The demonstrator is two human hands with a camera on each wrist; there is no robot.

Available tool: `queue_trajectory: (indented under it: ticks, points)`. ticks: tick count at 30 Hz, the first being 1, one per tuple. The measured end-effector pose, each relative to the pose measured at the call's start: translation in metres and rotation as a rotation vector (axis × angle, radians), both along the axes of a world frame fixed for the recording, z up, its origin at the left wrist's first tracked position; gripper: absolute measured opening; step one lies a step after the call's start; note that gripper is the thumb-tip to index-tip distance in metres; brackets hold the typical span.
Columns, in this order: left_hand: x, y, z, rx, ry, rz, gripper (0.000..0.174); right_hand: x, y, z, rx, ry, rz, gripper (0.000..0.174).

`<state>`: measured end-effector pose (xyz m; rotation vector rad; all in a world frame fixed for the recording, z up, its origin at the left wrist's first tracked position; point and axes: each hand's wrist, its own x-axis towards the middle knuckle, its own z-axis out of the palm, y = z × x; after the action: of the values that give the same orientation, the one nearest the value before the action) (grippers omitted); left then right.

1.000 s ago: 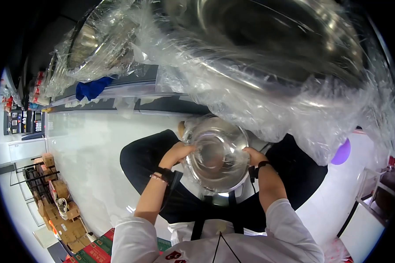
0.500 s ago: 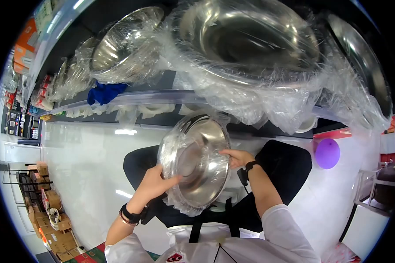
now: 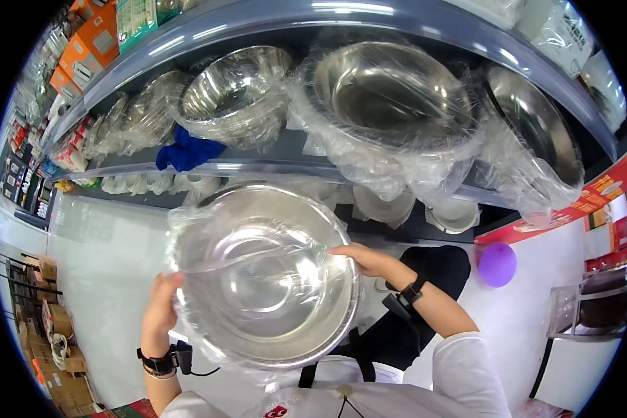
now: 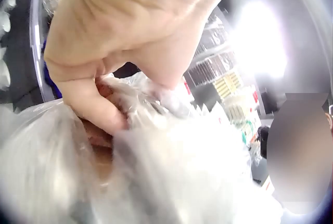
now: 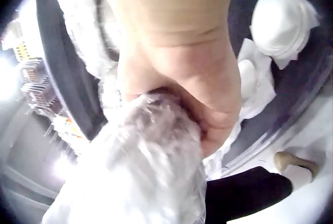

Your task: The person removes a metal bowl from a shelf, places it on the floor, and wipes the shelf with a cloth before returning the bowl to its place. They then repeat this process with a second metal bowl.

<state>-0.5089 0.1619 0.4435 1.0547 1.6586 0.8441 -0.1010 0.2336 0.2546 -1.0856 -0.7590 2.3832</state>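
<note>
A large round metal basin (image 3: 268,279) in clear plastic wrap is held up in front of the body, its hollow side facing the head camera. My left hand (image 3: 161,303) grips its left rim, and the fingers curl into the crinkled wrap (image 4: 171,167) in the left wrist view. On the opposite rim my right hand (image 3: 366,259) holds on, thumb over the edge; in the right wrist view its other fingers bend behind the bunched plastic (image 5: 156,156).
Ahead runs a shelf (image 3: 272,166) with several wrapped metal basins (image 3: 397,90) and a blue cloth (image 3: 188,149). White bowls (image 3: 453,214) sit on the level below. A purple balloon (image 3: 497,265) lies on the floor at right, cardboard boxes (image 3: 63,320) at left.
The basin has come up from between the legs toward the head camera and shifted left, turning its hollow side to face it. Both hands kept hold; the head view now takes in more shelf.
</note>
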Motion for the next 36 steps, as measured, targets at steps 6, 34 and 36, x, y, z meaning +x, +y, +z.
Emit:
queue_trajectory:
  ticks: [6, 34, 36]
  points:
    - [0.006, -0.017, 0.051, 0.048, -0.460, 0.439, 0.041, 0.000, -0.011, 0.123, 0.322, 0.216, -0.078, 0.069]
    - [0.150, 0.183, 0.125, 0.389, -0.822, -0.331, 0.034, 0.149, 0.085, 0.314, 0.785, 0.185, -0.698, 0.008]
    - [0.165, 0.204, 0.120, 0.309, -0.910, -0.412, 0.033, 0.138, 0.077, 0.314, 0.932, 0.202, -1.097, 0.014]
